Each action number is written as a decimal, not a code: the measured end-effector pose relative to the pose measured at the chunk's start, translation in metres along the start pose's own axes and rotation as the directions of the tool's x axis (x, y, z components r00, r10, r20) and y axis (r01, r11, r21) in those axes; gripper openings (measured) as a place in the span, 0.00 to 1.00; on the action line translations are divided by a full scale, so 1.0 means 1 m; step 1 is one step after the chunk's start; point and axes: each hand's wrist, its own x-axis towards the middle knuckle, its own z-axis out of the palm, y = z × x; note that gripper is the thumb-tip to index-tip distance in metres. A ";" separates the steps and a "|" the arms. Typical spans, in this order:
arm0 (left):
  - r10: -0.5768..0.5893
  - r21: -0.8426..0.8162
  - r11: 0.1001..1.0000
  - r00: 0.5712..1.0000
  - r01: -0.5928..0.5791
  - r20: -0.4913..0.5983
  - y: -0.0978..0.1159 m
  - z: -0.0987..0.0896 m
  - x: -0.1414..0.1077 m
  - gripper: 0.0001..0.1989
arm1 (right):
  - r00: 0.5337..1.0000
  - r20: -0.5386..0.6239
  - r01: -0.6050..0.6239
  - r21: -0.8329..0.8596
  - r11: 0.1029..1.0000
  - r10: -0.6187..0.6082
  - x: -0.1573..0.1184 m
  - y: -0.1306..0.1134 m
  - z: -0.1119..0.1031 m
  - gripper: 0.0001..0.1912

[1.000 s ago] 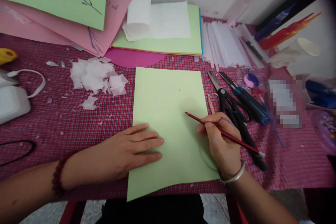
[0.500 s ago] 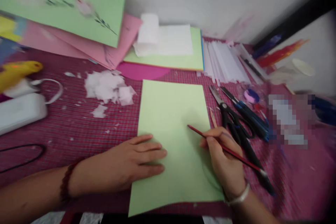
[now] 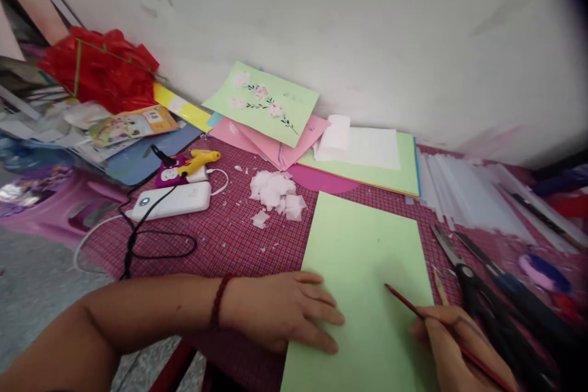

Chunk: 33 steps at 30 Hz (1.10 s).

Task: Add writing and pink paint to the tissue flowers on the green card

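A light green sheet of paper [image 3: 358,251] lies on the checked tablecloth in front of me. My left hand [image 3: 287,309] rests flat on its left edge, fingers spread, holding nothing. In my right hand [image 3: 459,346], at the sheet's lower right, a slim dark red pencil [image 3: 405,302] is pinched between thumb and fingers. Its dark point is over the paper; whether it touches cannot be made out. Beside that hand lie black-handled scissors [image 3: 467,278] and a blue-handled cutter [image 3: 512,285], partly in shadow. A wooden stick [image 3: 440,286] shows just behind my fingers.
White paper scraps [image 3: 273,191] are heaped left of the sheet. Farther left sit a white power bank [image 3: 174,201], a yellow glue gun [image 3: 200,162] and black cords. Flower-painted green paper [image 3: 271,101] leans at the back. White strips [image 3: 473,190] lie at the right, before the wall.
My view has swung left and up, so things appear farther right and more of the left side shows. Both hands keep nearly the same places on the sheet.
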 end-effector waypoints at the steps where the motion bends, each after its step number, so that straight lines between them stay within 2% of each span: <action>1: 0.000 0.000 1.000 1.000 0.000 -0.011 0.000 0.000 0.000 0.19 | 1.000 0.012 0.001 -0.011 1.000 -0.001 0.001 -0.001 -0.001 0.11; 5: 0.001 -0.017 1.000 0.999 -0.002 -0.052 0.001 0.001 0.000 0.18 | 0.999 0.033 -0.019 -0.005 1.000 0.019 0.001 -0.007 -0.002 0.11; 9: -0.007 -0.047 0.999 0.999 0.004 -0.048 0.001 0.003 -0.001 0.20 | 0.998 0.044 -0.036 0.000 0.999 0.036 0.000 -0.012 -0.001 0.11; 16: -0.021 -0.112 0.994 1.000 0.020 -0.012 -0.002 0.006 -0.001 0.21 | 0.999 -0.037 -0.015 0.130 0.991 0.020 -0.001 -0.012 0.005 0.08; 21: -0.030 -0.175 0.984 0.998 0.019 -0.060 -0.003 0.011 0.001 0.19 | 1.000 -0.025 0.017 0.152 0.988 -0.014 0.001 -0.019 0.005 0.09; 27: -0.009 -0.181 0.983 0.993 -0.013 -0.120 -0.009 0.018 0.003 0.23 | 0.998 -0.057 0.010 0.194 0.981 0.001 0.001 -0.017 0.009 0.08; 31: -0.009 -0.175 0.984 0.991 -0.015 -0.134 -0.009 0.019 0.003 0.23 | 1.000 -0.007 -0.029 0.215 0.976 0.031 0.000 -0.017 0.009 0.08; 33: -0.008 -0.170 0.985 0.992 -0.014 -0.126 -0.009 0.018 0.003 0.23 | 0.997 -0.037 -0.059 0.249 0.967 0.071 0.001 -0.018 0.005 0.08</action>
